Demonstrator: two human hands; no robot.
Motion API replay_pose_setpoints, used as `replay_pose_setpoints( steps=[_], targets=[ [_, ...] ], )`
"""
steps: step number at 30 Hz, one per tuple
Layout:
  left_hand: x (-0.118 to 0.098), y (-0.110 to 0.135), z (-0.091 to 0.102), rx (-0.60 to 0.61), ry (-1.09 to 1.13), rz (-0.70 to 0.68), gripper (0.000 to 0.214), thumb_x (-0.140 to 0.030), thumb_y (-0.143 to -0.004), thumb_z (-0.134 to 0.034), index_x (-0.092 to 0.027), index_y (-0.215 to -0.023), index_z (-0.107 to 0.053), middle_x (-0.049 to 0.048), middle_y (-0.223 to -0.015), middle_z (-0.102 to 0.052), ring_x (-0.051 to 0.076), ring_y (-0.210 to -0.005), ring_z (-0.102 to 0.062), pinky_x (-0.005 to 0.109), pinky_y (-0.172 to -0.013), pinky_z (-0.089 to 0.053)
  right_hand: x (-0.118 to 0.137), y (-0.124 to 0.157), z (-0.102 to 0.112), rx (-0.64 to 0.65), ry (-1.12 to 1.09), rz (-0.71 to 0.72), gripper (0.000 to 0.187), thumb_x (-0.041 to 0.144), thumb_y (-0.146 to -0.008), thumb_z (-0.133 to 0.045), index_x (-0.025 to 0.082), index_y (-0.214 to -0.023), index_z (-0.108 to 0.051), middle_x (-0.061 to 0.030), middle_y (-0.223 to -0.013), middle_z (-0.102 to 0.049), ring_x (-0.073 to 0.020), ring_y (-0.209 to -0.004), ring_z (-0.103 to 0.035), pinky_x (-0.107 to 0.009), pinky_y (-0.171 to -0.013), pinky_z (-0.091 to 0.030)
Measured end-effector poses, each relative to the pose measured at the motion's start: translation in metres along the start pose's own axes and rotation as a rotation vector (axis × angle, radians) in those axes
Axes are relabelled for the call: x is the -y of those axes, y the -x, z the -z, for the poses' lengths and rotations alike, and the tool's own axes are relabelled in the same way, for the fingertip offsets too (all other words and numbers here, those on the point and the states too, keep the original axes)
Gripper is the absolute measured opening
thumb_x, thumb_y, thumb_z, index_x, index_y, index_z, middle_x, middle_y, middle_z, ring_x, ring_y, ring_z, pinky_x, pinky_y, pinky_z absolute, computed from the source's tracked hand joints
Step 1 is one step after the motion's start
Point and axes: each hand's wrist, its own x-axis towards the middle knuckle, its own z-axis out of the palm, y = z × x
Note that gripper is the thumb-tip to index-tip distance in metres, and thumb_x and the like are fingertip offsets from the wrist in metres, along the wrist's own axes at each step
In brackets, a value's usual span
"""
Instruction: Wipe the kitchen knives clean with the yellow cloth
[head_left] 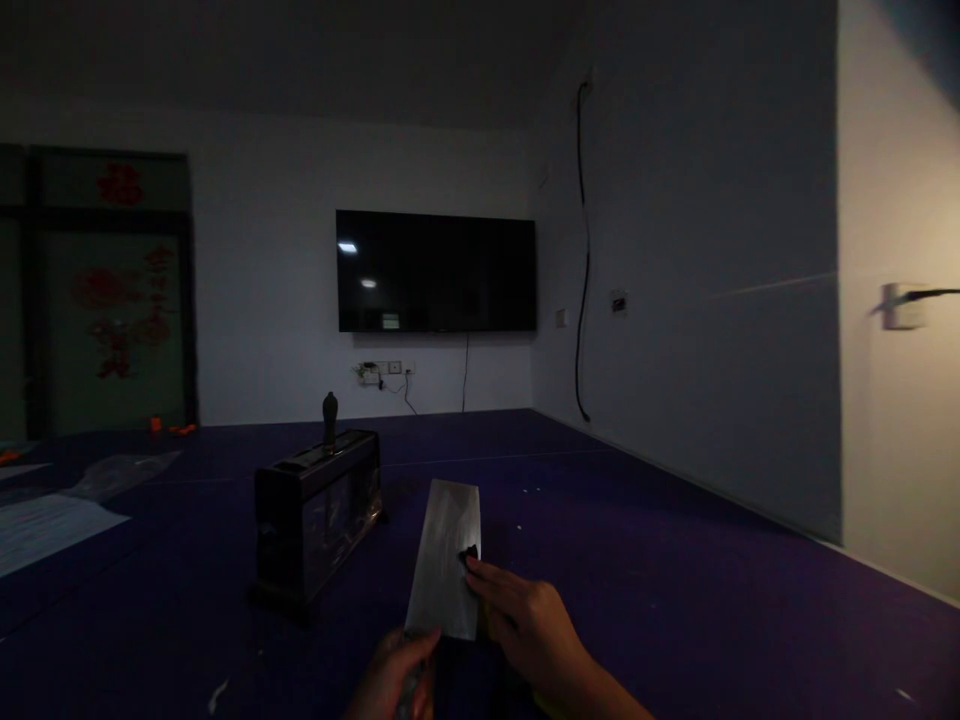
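Note:
My left hand (397, 670) is wrapped round the handle of a cleaver (442, 560), whose broad grey blade points away from me. With its fingers pressed together, my right hand (529, 620) holds a small black piece (469, 553) against the blade's right side. What that piece is I cannot make out in the dim light. Something yellowish shows under the right hand, mostly hidden. Beyond the cleaver to the left stands a black knife block (322, 515), with one dark handle (330, 412) sticking up from its top.
The dark purple surface (660, 560) spreads to the walls. White sheets (56, 530) and clear plastic (124, 472) lie at the left. Small orange things (156, 425) sit near the glass door. A television (435, 272) hangs on the far wall; a black cable (580, 300) runs down the right wall.

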Motion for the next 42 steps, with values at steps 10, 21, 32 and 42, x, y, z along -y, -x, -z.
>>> replay_pose_setpoints(
  steps=[10, 21, 32, 42],
  targets=[
    [0.001, 0.002, -0.002, 0.013, 0.057, -0.012, 0.057, -0.073, -0.049, -0.06, -0.019, -0.045, -0.043, -0.0073, -0.026, -0.028, 0.006, -0.025, -0.027, 0.02, -0.035, -0.02, 0.0, -0.001, -0.001, -0.057, 0.158, -0.141, 0.053, 0.003, -0.072, -0.037, 0.023, -0.118, -0.056, -0.0014, -0.125, -0.052, -0.0152, -0.098, -0.061, -0.026, -0.082, -0.05],
    [0.003, 0.0, 0.0, 0.026, 0.054, -0.007, 0.053, -0.069, -0.05, -0.062, -0.02, -0.049, -0.041, -0.008, -0.027, -0.03, 0.006, -0.025, -0.026, 0.02, -0.035, -0.021, -0.005, -0.005, 0.008, -0.042, 0.186, -0.234, 0.053, 0.003, -0.075, -0.037, 0.022, -0.122, -0.052, -0.0022, -0.13, -0.048, -0.0178, -0.101, -0.059, -0.029, -0.082, -0.051],
    [0.004, 0.003, 0.001, -0.02, 0.059, 0.01, 0.054, -0.07, -0.053, -0.059, -0.019, -0.048, -0.042, -0.008, -0.028, -0.029, 0.005, -0.025, -0.026, 0.019, -0.034, -0.019, 0.011, -0.003, 0.006, 0.055, 0.163, -0.115, 0.051, 0.004, -0.071, -0.04, 0.021, -0.114, -0.06, -0.0029, -0.125, -0.053, -0.0167, -0.097, -0.062, -0.025, -0.083, -0.049],
    [0.006, 0.002, 0.0, -0.01, 0.09, 0.042, 0.05, -0.065, -0.053, -0.063, -0.019, -0.065, -0.048, -0.0106, -0.03, -0.032, 0.004, -0.024, -0.023, 0.018, -0.034, -0.018, 0.009, -0.005, 0.007, 0.011, 0.22, -0.213, 0.048, 0.005, -0.074, -0.038, 0.02, -0.115, -0.059, -0.0041, -0.123, -0.055, -0.0175, -0.1, -0.06, -0.026, -0.085, -0.048]
  ],
)
